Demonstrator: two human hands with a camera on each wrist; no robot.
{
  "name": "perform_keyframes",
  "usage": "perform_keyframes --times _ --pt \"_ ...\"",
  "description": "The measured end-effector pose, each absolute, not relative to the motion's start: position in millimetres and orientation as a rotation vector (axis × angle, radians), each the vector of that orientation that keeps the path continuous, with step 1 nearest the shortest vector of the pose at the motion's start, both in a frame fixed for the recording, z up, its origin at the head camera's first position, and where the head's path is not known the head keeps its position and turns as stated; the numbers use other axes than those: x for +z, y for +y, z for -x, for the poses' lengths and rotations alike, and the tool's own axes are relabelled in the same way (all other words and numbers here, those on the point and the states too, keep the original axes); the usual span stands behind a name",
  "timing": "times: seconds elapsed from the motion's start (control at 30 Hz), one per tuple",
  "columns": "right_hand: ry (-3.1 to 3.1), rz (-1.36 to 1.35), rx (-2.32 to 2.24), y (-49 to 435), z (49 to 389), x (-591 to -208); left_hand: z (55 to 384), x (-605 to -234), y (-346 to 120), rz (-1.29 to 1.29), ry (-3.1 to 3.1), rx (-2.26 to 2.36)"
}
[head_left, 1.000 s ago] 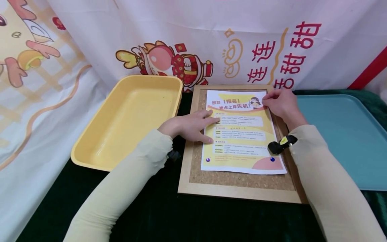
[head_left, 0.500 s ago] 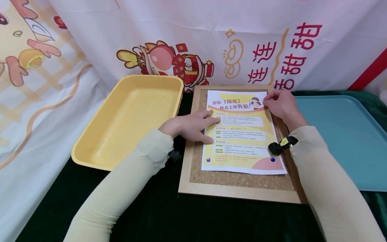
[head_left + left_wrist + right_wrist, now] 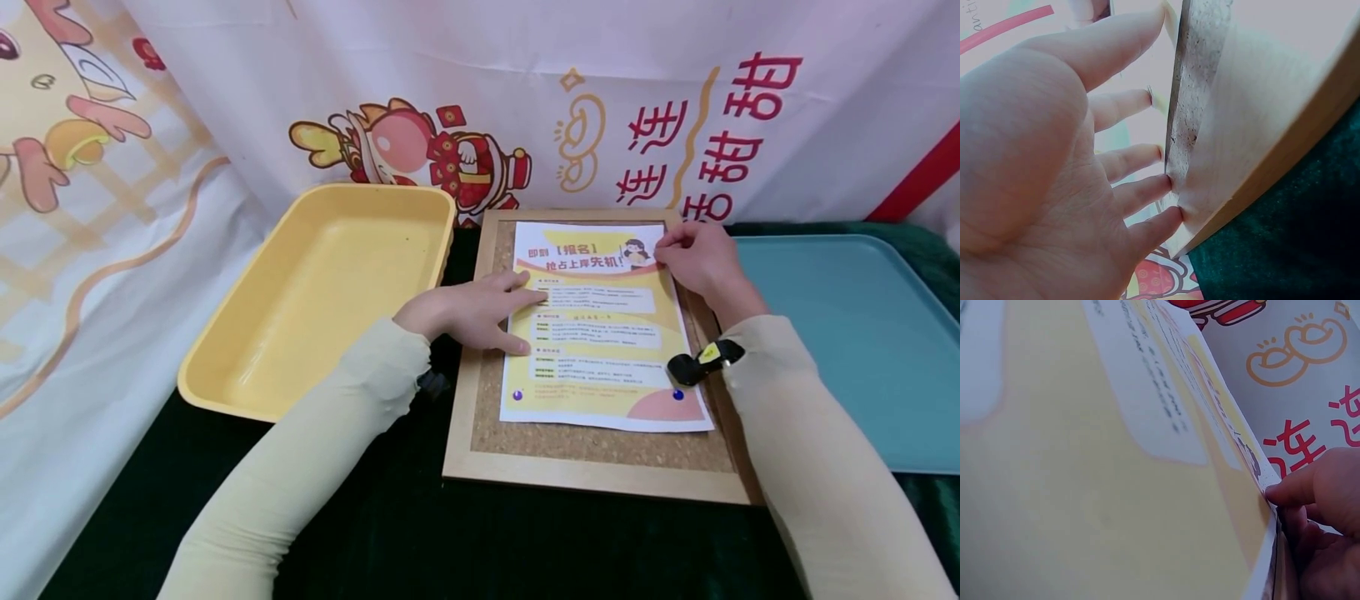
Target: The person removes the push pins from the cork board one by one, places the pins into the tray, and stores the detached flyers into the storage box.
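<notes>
A yellow-and-white printed flyer (image 3: pixel 600 375) lies on a wood-framed cork board (image 3: pixel 592 446). Its lower corners carry a purple push pin (image 3: pixel 517 395) and a blue push pin (image 3: pixel 678 395). Fingers spread, my left hand (image 3: pixel 480 317) rests across the left side of the frame, with its fingertips on the flyer's left edge; the left wrist view shows its palm and straight fingers along the board. At the upper right, my right hand (image 3: pixel 708 265) pinches the flyer's right edge. In the right wrist view, the thumb (image 3: pixel 1294 489) lies on the paper edge and the other fingers curl below.
To the left stands a deep yellow tray (image 3: pixel 315 292). A flat teal tray (image 3: pixel 847 333) lies to the right, partly behind the right forearm. Dark green cloth (image 3: pixel 525 542) covers the table, and a printed white curtain (image 3: pixel 487 75) hangs behind the board.
</notes>
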State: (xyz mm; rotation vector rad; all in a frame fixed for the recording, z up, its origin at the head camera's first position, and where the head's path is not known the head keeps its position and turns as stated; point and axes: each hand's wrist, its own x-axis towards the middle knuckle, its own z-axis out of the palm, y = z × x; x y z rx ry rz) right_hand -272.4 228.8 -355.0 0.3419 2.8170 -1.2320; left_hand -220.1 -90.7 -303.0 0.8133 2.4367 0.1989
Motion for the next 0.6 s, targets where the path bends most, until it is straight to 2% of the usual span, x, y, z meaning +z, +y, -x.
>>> perform_keyframes --times 0.6 --pt "2.812 -0.343 -1.263 230.8 266.3 -357.3 222.2 -302.1 -92.3 -0.833 2.420 0.183"
